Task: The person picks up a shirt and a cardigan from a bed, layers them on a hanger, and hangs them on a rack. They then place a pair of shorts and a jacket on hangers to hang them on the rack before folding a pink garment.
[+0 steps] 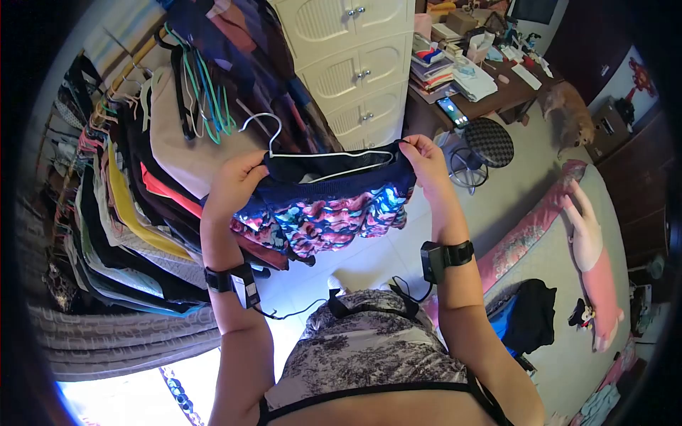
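A floral skirt (334, 216) with a navy waistband hangs in front of my body, held up between both hands. At its left end, my left hand (240, 177) is closed on the waistband. The fingers of my right hand (425, 157) pinch the waistband's right corner. A white hanger (266, 122) sits inside the waist opening. Its hook sticks up near my left hand, and its right end reaches close to my right fingers. Part of the hanger is hidden by the cloth.
Clothes (135, 206) crowd a rail (135, 60) on the left, with spare green hangers (206, 106). A cream cabinet (334, 64) stands ahead. Right are a cluttered desk (490, 103), a round stool (489, 140), a dog (568, 113) and a bed (540, 248) with dark clothing (533, 316).
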`<state>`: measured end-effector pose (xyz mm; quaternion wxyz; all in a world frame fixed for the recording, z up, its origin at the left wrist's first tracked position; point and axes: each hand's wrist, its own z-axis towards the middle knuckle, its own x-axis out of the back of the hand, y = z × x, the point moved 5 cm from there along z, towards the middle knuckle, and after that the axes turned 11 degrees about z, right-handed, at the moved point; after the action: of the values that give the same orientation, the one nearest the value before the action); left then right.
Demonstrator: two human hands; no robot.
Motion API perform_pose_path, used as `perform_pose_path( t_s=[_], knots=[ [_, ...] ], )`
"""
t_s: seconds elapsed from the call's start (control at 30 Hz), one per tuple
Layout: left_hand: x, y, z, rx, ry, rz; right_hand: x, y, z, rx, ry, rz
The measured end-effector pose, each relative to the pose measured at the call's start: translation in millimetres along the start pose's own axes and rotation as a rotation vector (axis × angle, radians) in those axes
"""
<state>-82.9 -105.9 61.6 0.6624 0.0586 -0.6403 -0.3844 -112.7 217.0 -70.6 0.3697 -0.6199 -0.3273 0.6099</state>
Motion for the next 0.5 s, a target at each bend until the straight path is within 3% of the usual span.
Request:
perform_pose_path(
  t_s=[0.03,0.13,0.23,0.3,0.4,0.5],
  knots=[
    [0.9,9.1,1.4,0.001,0.022,0.059,-4.4,-6.2,-2.4,0.045,0.006,-0.033],
    [1.3,12.6,7.0,-0.014,0.067,0.089,-40.2,-33.3,-24.3,0.036,-0.326,0.055],
    [2.0,13.6,9.2,-0.090,0.091,0.009,-63.1,-76.0,-37.9,0.836,-0.357,-0.681],
    [1.4,14.6,9.7,-0.132,0.086,-0.023,-73.4,-79.7,-36.9,0.817,-0.239,-0.852],
    [2.5,11.8,11.2,-0.137,0.090,-0.023,-69.7,-55.3,-24.1,0.526,-0.361,-0.940],
    [3.7,7.0,10.5,-0.117,0.140,-0.026,-80.5,-57.4,-28.0,0.591,-0.343,-0.973]
  ],
)
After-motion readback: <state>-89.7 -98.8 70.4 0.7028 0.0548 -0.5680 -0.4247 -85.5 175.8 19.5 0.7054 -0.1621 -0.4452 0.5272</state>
